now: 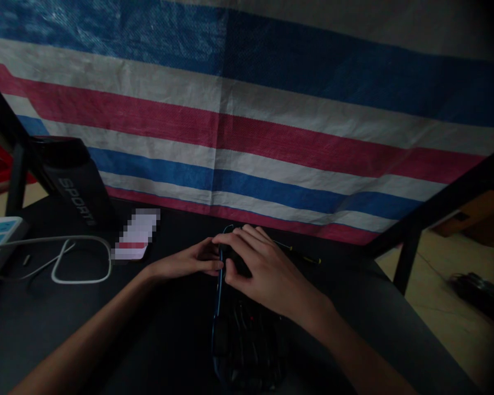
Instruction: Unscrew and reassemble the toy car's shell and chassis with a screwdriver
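Note:
A long dark device with a blue rim [216, 334] lies on the black table in front of me, pointing away. Black cables or ridges and a small red spot show on its upper side; its exact kind is too dark to make out. My left hand [201, 259] pinches the left edge near the far end, thumb and fingers closed at the blue rim. Over the top of that same end curls my right hand [257, 260], its thumb and fingers bent around a dark part that it mostly hides. A thin loop of wire sticks up just beyond the fingertips.
A screwdriver [306, 257] with a black and yellow handle lies right of my hands. To the left are a phone [135, 236], a dark SPORT bottle [76, 184], a white cable [82, 282] and a power strip [2, 233]. A striped sheet [238, 131] hangs behind the table.

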The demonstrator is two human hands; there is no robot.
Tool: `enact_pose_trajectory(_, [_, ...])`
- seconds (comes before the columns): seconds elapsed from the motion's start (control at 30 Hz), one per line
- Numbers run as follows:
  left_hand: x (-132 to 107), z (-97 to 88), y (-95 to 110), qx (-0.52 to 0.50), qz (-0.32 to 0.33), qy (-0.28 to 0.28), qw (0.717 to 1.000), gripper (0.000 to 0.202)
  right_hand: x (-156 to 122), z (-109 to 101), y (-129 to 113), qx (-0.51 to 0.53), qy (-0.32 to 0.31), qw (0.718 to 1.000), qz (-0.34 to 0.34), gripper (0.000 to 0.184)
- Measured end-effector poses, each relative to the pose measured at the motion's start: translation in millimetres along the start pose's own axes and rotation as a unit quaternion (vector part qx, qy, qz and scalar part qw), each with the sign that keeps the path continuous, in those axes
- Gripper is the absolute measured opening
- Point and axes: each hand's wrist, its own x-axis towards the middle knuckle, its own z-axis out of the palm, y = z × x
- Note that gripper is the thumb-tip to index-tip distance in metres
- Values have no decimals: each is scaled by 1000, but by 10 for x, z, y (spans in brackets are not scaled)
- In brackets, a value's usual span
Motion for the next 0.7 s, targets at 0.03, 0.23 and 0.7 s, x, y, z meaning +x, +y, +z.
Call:
enact_pose_trajectory(0.03, [-2, 1, 4, 2, 3, 0, 1000, 55, 2, -2, 0, -2, 2, 1000, 1, 23])
enact_pose_trajectory(0.23, [-5, 7, -7, -2, 7, 0, 1000, 50, 7, -33, -21, 6, -4, 1000, -6, 25])
enact_pose_trajectory(0.7, [11, -1, -50, -36, -17, 1, 999, 63, -15, -11, 17, -24, -5, 999, 45, 13])
